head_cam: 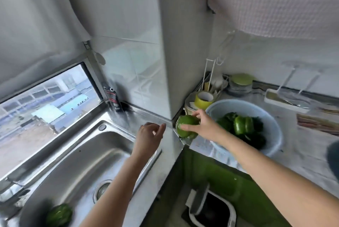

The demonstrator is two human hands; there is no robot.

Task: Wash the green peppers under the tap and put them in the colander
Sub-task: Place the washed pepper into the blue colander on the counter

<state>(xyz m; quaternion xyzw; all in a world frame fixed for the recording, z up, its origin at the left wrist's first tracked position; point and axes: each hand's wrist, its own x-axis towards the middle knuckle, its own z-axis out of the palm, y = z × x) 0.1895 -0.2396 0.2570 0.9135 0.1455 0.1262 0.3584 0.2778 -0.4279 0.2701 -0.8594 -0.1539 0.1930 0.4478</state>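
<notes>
My right hand (202,123) grips a green pepper (186,125) in the air, just left of the pale blue colander (275,135) on the counter. Inside that colander lie more green peppers (243,124) and dark leafy greens. My left hand (149,135) hovers over the right rim of the steel sink (82,157), fingers loosely curled and holding nothing. Another green pepper (59,214) rests in the sink basin at the lower left. The tap is not in view.
A tiled pillar (176,61) stands between sink and counter. A yellow tape roll (203,99), stacked plates (240,84) and a white utensil tray (286,101) sit behind the colander. A dark bottle (112,99) stands on the window ledge; a bin (211,210) is on the floor.
</notes>
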